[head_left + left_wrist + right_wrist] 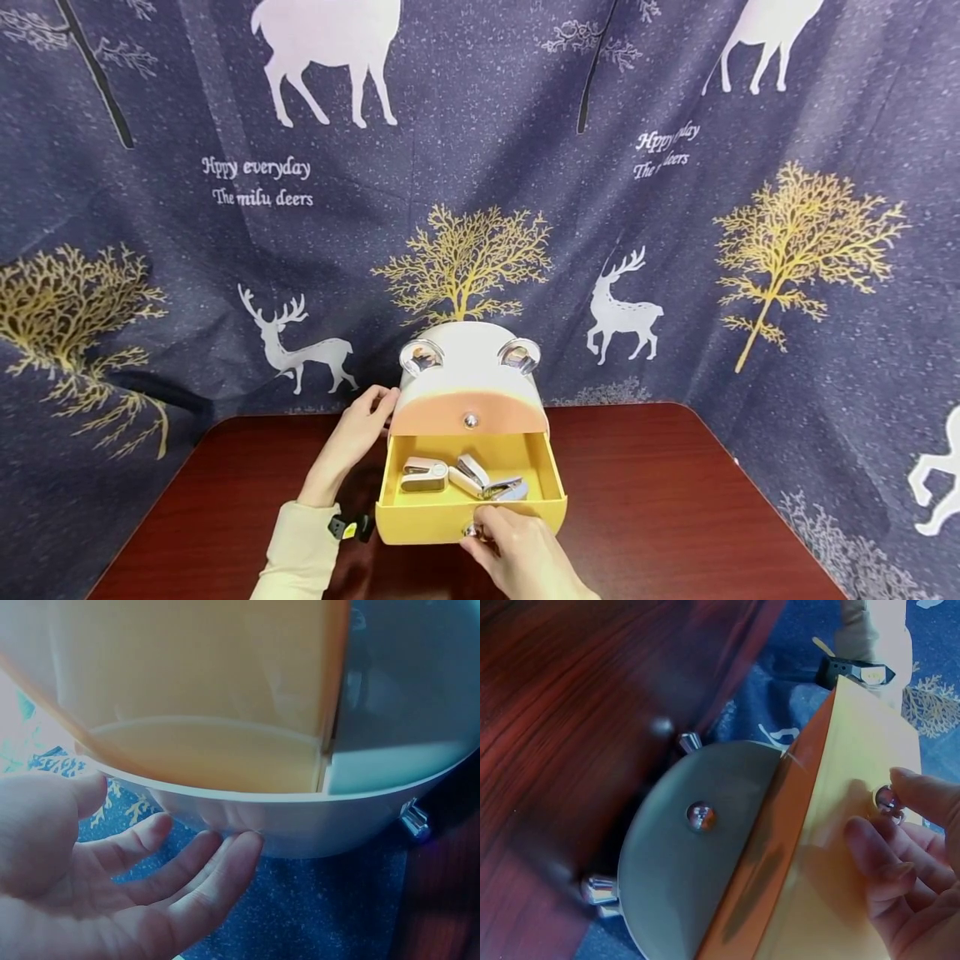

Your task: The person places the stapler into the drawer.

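Observation:
A small white cabinet [468, 354] with two chrome-ringed eyes stands on the table, its yellow drawer [420, 525] pulled out toward me. Three mini staplers lie inside: a pink-and-white stapler [424, 475] at the left, a white stapler [469, 475] in the middle and a pale lilac stapler [508, 489] at the right. My right hand [521, 550] pinches the drawer's round silver knob [886, 799] between thumb and fingers. At the cabinet's left side, my left hand [363, 425] rests its extended, slightly bent fingertips [244, 844] against the outer wall.
Above the yellow drawer is a closed peach drawer front [435, 412] with its own knob. Below it, the right wrist view shows a rounded grey-looking front [675, 862] and chrome feet [600, 889]. A dark red wooden table [652, 500] meets a deer-patterned cloth [637, 208] behind.

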Action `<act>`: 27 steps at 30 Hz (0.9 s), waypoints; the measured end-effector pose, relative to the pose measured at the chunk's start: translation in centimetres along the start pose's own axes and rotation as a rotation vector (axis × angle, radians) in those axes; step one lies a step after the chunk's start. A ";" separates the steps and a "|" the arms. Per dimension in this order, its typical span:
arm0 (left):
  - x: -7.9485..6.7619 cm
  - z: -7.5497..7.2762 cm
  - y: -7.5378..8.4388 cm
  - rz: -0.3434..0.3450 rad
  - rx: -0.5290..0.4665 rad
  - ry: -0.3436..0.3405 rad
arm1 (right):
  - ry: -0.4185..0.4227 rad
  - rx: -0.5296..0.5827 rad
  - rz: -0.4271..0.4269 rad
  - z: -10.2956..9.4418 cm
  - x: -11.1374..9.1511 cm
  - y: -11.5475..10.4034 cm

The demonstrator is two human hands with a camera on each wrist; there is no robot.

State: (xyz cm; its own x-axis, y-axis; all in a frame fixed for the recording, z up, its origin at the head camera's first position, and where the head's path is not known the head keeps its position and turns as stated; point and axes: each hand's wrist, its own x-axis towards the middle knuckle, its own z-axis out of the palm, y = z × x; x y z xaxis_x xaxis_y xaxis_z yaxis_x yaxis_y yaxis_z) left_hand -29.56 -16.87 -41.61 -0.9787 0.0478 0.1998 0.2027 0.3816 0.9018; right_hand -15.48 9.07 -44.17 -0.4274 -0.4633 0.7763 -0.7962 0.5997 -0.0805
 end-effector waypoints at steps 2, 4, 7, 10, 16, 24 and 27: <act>0.0 0.0 0.0 0.011 -0.005 -0.002 | 0.000 -0.001 0.003 0.0 0.1 0.1; 0.0 0.0 -0.1 0.016 -0.014 0.000 | 0.002 -0.001 0.001 -0.1 0.1 0.2; 0.0 0.0 -0.1 0.020 -0.015 0.001 | 0.006 -0.002 -0.002 0.0 0.3 0.3; 0.1 0.1 -0.1 0.014 -0.014 0.004 | 0.009 -0.011 -0.005 0.2 0.5 0.5; 0.0 0.2 0.0 0.009 -0.012 0.003 | 0.010 -0.020 -0.003 0.5 0.9 0.9; 0.0 0.2 0.0 0.006 0.004 0.007 | -0.030 -0.030 0.077 1.1 1.6 1.5; 0.1 0.2 -0.1 0.003 0.004 0.005 | -0.033 -0.033 0.101 1.4 1.9 1.8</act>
State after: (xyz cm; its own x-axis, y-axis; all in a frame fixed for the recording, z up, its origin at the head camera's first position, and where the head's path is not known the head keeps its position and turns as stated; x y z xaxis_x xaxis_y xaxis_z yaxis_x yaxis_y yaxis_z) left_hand -29.67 -16.73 -41.71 -0.9779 0.0440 0.2043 0.2053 0.3850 0.8998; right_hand -18.31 8.30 -43.74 -0.5192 -0.4201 0.7443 -0.7337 0.6657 -0.1361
